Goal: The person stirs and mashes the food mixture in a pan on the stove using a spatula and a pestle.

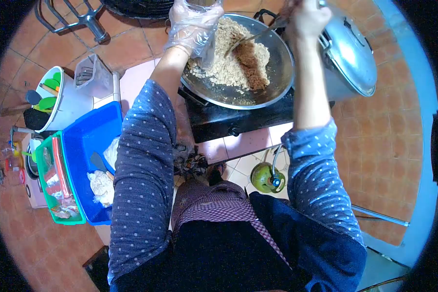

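Note:
A wide metal wok point(277, 90) sits on a black stove point(214, 121), with a pale crumbly food point(224, 41) and a browner heap in it. My left hand point(193, 24), wrapped in clear plastic, is closed at the wok's upper left edge on a clear plastic bag that hangs over the food. My right hand point(309, 19) is above the wok's upper right side, blurred, its fingers wrapped round the handle of a utensil point(250, 38) that reaches down into the food.
Right of the wok stands a large pot with a domed metal lid point(353, 53). A green gas cylinder point(263, 177) is below the stove. At left are a blue tray point(90, 136), a green basket point(82, 214), a white bucket point(75, 107) and a metal rack point(85, 22).

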Action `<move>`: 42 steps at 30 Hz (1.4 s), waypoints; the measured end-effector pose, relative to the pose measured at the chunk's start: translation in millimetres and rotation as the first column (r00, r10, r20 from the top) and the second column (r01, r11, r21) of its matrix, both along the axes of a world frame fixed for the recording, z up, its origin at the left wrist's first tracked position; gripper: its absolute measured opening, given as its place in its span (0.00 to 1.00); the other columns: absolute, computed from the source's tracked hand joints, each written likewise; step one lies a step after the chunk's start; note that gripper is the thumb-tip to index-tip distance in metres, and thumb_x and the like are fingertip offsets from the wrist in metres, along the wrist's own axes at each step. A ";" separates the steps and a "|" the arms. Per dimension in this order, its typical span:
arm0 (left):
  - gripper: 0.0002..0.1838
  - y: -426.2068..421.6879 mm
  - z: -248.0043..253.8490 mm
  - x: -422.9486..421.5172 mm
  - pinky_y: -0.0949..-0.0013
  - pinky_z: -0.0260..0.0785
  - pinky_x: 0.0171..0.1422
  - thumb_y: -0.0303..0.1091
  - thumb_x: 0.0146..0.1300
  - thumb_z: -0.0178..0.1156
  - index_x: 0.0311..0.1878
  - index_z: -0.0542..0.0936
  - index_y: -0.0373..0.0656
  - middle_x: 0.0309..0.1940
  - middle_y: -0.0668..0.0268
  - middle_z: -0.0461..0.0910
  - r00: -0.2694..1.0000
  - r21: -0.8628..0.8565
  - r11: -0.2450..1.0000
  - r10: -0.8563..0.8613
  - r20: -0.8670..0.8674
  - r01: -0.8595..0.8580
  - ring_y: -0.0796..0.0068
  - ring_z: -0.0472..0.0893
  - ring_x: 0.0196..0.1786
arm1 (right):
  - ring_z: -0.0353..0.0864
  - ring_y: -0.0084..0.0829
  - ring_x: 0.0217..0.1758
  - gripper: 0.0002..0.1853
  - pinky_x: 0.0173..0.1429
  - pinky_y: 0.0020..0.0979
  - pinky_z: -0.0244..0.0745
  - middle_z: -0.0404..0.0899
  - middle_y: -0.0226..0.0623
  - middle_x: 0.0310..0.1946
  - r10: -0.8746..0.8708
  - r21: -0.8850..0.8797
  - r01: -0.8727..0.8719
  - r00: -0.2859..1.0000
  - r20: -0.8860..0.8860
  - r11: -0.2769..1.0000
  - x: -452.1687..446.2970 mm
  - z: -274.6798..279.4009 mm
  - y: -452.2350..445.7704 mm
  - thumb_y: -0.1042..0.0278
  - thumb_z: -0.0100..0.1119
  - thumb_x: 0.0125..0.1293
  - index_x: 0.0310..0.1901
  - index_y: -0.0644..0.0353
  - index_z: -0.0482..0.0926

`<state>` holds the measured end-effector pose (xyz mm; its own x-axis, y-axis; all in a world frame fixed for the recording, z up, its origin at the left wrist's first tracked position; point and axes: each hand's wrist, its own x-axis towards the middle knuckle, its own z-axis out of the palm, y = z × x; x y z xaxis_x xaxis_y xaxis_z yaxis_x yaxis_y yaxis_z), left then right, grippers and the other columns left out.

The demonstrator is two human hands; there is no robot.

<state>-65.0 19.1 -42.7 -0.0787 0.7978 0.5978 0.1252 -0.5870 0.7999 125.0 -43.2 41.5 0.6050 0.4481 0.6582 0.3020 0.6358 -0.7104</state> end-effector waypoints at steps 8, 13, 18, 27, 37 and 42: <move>0.30 11.8 -15.0 1.1 0.68 0.80 0.49 0.36 0.54 0.80 0.58 0.77 0.41 0.44 0.64 0.86 0.988 0.086 0.989 -0.124 0.094 0.116 0.73 0.87 0.42 | 0.59 0.22 0.10 0.23 0.16 0.30 0.55 0.64 0.25 0.10 0.161 -0.002 -0.161 0.987 -0.016 0.987 -1.1 54.4 -22.3 0.60 0.57 0.73 0.17 0.49 0.65; 0.31 10.5 -15.1 0.8 0.67 0.80 0.52 0.38 0.54 0.80 0.58 0.77 0.41 0.45 0.64 0.87 0.996 0.089 0.993 -0.085 0.038 0.082 0.73 0.86 0.45 | 0.66 0.24 0.12 0.23 0.18 0.31 0.61 0.68 0.27 0.12 -0.091 -0.060 0.094 0.995 0.050 0.994 16.1 -38.6 31.8 0.59 0.58 0.73 0.18 0.51 0.68; 0.31 7.0 -11.7 0.6 0.66 0.79 0.54 0.38 0.54 0.80 0.58 0.77 0.40 0.46 0.63 0.86 0.987 0.096 0.989 -0.120 0.102 0.111 0.73 0.86 0.46 | 0.66 0.24 0.12 0.22 0.17 0.31 0.61 0.69 0.28 0.12 0.056 -0.146 -0.080 0.985 -0.162 0.986 19.1 -7.8 -1.1 0.57 0.59 0.72 0.19 0.51 0.69; 0.29 7.7 -9.1 -18.7 0.67 0.78 0.47 0.36 0.57 0.78 0.58 0.75 0.42 0.42 0.65 0.84 0.980 -0.009 1.000 -0.008 0.199 0.010 0.74 0.84 0.41 | 0.66 0.22 0.15 0.24 0.20 0.28 0.63 0.65 0.25 0.14 0.670 0.271 -0.665 0.465 -0.579 0.696 37.6 30.6 -17.1 0.52 0.58 0.77 0.22 0.51 0.67; 0.38 43.9 -30.2 -29.6 0.66 0.76 0.57 0.37 0.56 0.80 0.65 0.69 0.39 0.50 0.63 0.80 0.923 0.084 0.995 0.019 0.384 -0.056 0.73 0.82 0.50 | 0.65 0.35 0.18 0.41 0.30 0.47 0.64 0.69 0.45 0.12 -0.532 -0.161 0.530 0.846 0.034 0.833 45.6 -14.0 76.2 0.36 0.50 0.78 0.18 0.70 0.69; 0.38 41.3 -33.8 -29.9 0.64 0.76 0.58 0.38 0.57 0.79 0.66 0.69 0.39 0.51 0.62 0.80 0.927 0.019 0.995 0.087 0.366 -0.101 0.71 0.82 0.51 | 0.63 0.35 0.17 0.42 0.30 0.49 0.61 0.63 0.47 0.10 -0.531 -0.143 0.532 0.846 0.049 0.835 15.9 -25.2 80.5 0.37 0.52 0.78 0.15 0.71 0.67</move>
<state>-95.0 60.4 -76.5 -0.3698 0.7541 0.5428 -0.1148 -0.6168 0.7787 140.9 37.3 16.2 0.7730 0.1498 0.6164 0.5689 0.2663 -0.7781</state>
